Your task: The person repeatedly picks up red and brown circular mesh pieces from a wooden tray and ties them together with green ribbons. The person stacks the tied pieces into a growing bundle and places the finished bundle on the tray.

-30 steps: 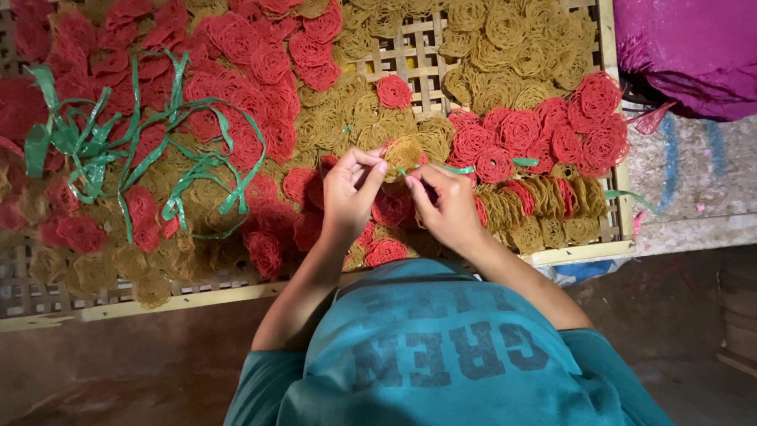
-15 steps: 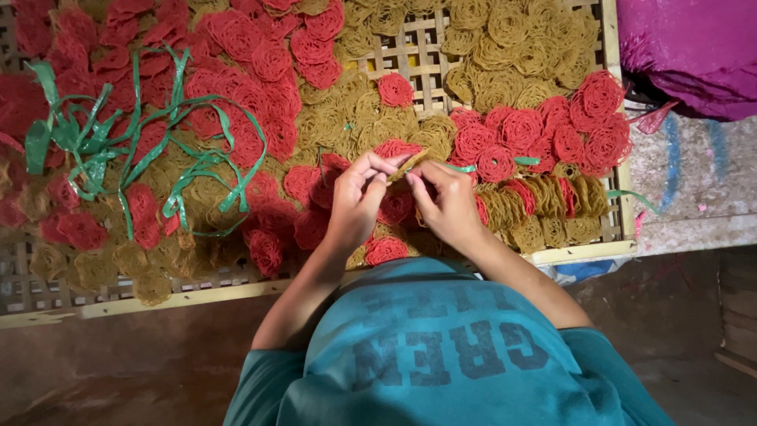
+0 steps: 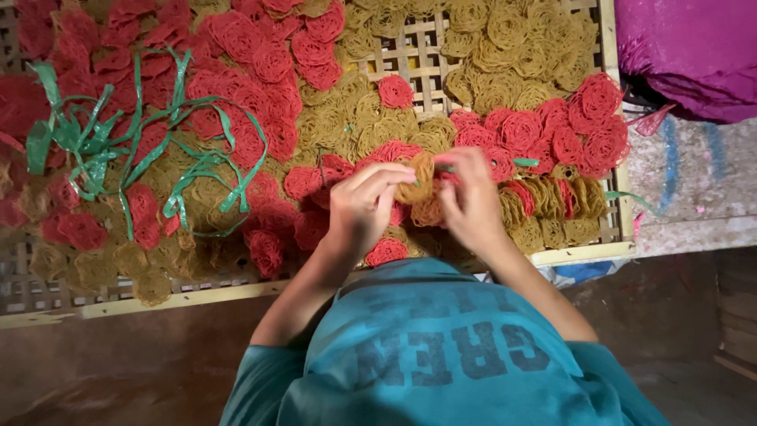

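Observation:
My left hand [image 3: 364, 207] and my right hand [image 3: 473, 201] meet above the near edge of a woven bamboo tray [image 3: 587, 254]. Both pinch a small bundle of tan, lacy round discs [image 3: 418, 180] between their fingertips. A thin green plastic strip [image 3: 523, 162] pokes out beside my right hand. Red discs [image 3: 386, 251] and more tan discs [image 3: 430, 211] lie on the tray right under my hands. My teal shirt [image 3: 441, 355] fills the bottom of the head view.
The tray holds heaps of red discs [image 3: 252, 55] and tan discs [image 3: 505, 39]. A tangle of green plastic strips [image 3: 142, 150] lies at its left. A magenta cloth bundle [image 3: 686, 55] sits at the top right, with grey floor [image 3: 694, 189] beside it.
My hands have drawn closer together and shifted a little to the right. The tan bundle now shows between my fingertips, where a red disc was half a second ago.

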